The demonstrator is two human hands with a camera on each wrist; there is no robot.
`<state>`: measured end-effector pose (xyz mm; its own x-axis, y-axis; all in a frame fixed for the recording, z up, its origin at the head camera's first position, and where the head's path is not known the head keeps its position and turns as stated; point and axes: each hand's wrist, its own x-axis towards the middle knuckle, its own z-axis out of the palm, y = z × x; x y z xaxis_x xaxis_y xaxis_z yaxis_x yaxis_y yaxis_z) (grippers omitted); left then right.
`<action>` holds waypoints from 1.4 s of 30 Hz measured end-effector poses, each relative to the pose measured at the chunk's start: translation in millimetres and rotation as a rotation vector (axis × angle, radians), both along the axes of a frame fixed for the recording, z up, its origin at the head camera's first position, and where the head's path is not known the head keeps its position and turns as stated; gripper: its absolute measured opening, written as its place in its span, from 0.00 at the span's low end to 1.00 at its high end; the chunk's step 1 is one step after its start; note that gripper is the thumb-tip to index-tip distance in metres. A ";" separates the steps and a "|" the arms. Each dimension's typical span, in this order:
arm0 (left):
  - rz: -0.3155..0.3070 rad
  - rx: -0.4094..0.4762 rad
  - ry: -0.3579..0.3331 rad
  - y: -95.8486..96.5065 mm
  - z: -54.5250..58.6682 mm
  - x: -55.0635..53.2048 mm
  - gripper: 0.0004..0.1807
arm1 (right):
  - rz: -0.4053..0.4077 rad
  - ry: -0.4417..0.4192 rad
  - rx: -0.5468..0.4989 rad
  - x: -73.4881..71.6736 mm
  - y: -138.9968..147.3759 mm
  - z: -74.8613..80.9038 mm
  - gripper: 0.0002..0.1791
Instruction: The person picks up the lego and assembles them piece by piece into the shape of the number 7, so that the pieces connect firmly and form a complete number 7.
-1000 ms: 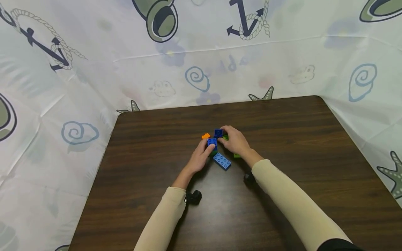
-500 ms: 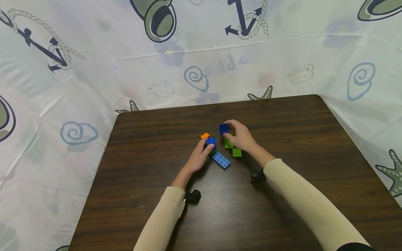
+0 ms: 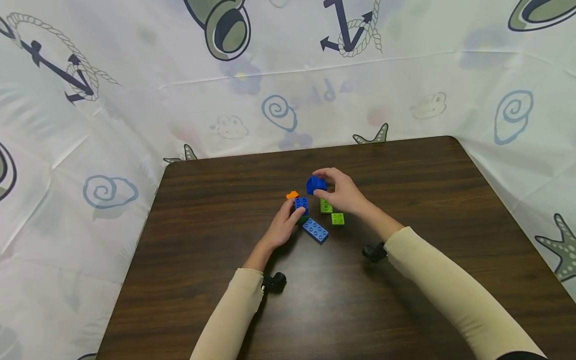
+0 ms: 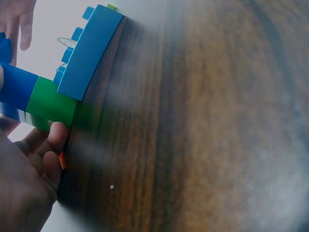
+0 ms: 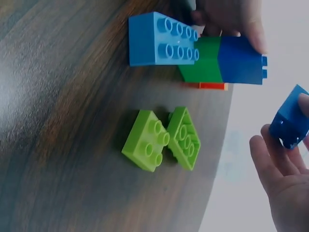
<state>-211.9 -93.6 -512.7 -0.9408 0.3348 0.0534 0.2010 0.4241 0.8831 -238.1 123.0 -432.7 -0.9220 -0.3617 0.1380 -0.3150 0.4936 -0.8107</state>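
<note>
While 1 stack [image 3: 301, 204] is clasped (left grip [image 3: 281, 227]), 1 blue block [image 3: 316, 185] is pinched (right grip [image 3: 345, 195]), presumably for orienting; alignment seems required.

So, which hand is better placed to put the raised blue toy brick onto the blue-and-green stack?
Likely the right hand: it pinches the blue toy brick near the blue-and-green stack. The left hand is occupied gripping that stack.

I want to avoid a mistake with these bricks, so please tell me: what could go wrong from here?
The right hand holds a tilted blue brick in the air; it might slip from the fingers. The light blue brick lies close to the blue-and-green stack gripped by the left hand, so it could be pushed aside if that hand shifts.
</note>
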 end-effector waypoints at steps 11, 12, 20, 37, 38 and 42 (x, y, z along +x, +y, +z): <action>-0.038 0.032 -0.007 -1.8 -4.5 -0.8 0.22 | 0.145 0.124 0.145 7.2 -13.0 3.3 0.24; -0.041 0.033 -0.003 -1.8 -4.8 -0.8 0.22 | 0.166 0.139 0.169 7.8 -14.6 3.7 0.24; -0.081 0.074 0.025 -1.2 -4.7 -0.6 0.22 | 0.267 0.253 0.297 11.3 -26.2 9.8 0.26; -0.051 0.060 0.030 -1.4 -3.6 -2.2 0.21 | 0.312 0.430 0.486 14.4 -36.5 28.3 0.21; -0.053 0.059 0.030 -1.4 -3.5 -2.1 0.22 | 0.317 0.396 0.462 13.9 -36.6 27.5 0.22; -0.063 0.058 0.035 -1.8 -3.6 -2.0 0.21 | 0.290 0.238 0.372 12.8 -35.3 24.7 0.26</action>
